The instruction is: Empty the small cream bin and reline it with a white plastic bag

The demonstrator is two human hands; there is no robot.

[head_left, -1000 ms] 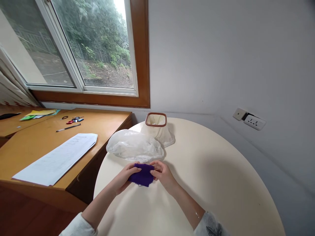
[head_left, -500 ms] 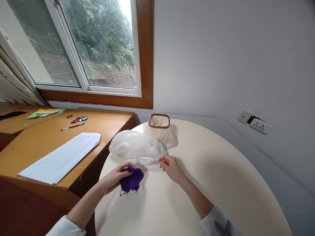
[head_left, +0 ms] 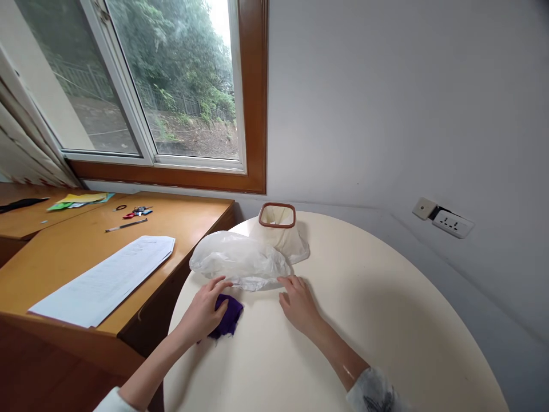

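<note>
Spread left fingers, released, over the purple cloth on the white bench; kept right fingers unclenched at the plastic bag.

Left hand hides part of cloth; I can't tell whether they touch. Writing on papers too small for me to read. Contents of bin unclear to me. Table and sleeves cut off at bottom edge, curtain at left, window at top.

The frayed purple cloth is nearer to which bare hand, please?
The left hand, whose thumb overlaps the cloth in this view; the right hand is apart from it, by the crumpled translucent plastic bag.
</note>
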